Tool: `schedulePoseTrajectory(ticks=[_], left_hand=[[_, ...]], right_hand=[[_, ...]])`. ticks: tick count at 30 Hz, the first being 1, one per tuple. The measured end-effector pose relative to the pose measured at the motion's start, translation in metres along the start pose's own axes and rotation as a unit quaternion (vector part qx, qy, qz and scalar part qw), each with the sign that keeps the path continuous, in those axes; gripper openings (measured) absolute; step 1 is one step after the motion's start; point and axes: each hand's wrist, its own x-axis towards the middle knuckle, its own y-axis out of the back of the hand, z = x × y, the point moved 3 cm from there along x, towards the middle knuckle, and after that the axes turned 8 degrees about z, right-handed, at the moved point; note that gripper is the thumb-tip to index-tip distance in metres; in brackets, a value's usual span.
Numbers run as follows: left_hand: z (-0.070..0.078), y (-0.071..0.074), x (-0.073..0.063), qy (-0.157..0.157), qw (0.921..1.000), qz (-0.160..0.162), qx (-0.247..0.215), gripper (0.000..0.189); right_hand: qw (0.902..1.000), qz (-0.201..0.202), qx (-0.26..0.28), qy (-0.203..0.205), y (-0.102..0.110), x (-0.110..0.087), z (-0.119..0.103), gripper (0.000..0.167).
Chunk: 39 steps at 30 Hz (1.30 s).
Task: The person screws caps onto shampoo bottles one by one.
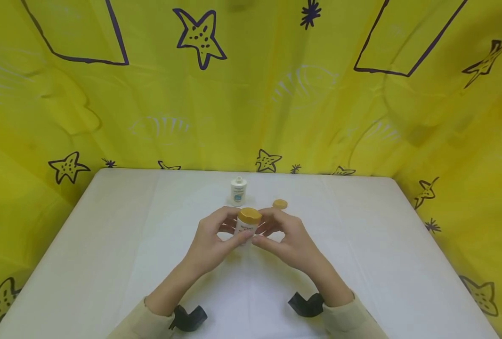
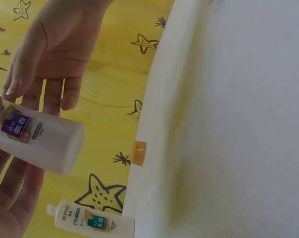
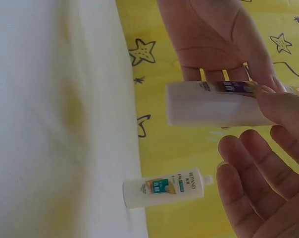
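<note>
My left hand (image 1: 210,238) grips a small white bottle (image 1: 244,230) with a gold cap (image 1: 249,215), thumb across the front and fingers behind it. Its purple label (image 2: 16,124) shows in the left wrist view. My right hand (image 1: 291,233) is at the bottle's other side. In the right wrist view, its thumb (image 3: 273,101) overlaps the bottle's front while its other fingertips (image 3: 231,148) are spread just short of the side. Beyond both hands a second white bottle (image 1: 238,192) stands upright, its neck bare, with a green label (image 3: 161,186).
A loose gold cap (image 1: 279,204) lies on the white-covered table (image 1: 352,245), right of the standing bottle. A yellow curtain (image 1: 242,94) with drawn stars hangs behind the table. Black wrist mounts (image 1: 190,318) stick out beside both sleeves.
</note>
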Motion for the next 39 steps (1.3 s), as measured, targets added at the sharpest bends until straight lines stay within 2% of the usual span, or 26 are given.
schedulePoseTrajectory(ticks=[5,12,17,23,31,39], left_hand=[[-0.001,-0.001,0.001,0.021,0.9994,-0.016,-0.023,0.027],[-0.006,0.001,0.003,0.010,0.9982,-0.047,-0.037,0.026],[-0.013,0.001,0.003,0.039,0.9967,-0.060,-0.036,0.032],[-0.019,0.001,0.002,0.077,0.9949,-0.060,-0.028,0.032],[-0.027,-0.001,0.000,0.087,0.9941,-0.063,-0.017,0.030],[-0.034,-0.004,-0.001,0.103,0.9922,-0.067,-0.020,0.030]], right_hand=[[0.9999,-0.001,-0.004,0.010,-0.002,0.000,0.002,0.035],[0.9998,0.000,-0.010,0.019,-0.002,0.001,0.007,0.034],[0.9999,-0.007,-0.012,0.000,-0.003,0.001,0.011,0.033],[0.9995,-0.009,-0.021,-0.022,-0.005,0.001,0.018,0.033],[0.9980,-0.021,-0.025,-0.054,-0.009,0.001,0.026,0.033],[0.9969,-0.031,-0.030,-0.065,-0.012,0.000,0.032,0.031]])
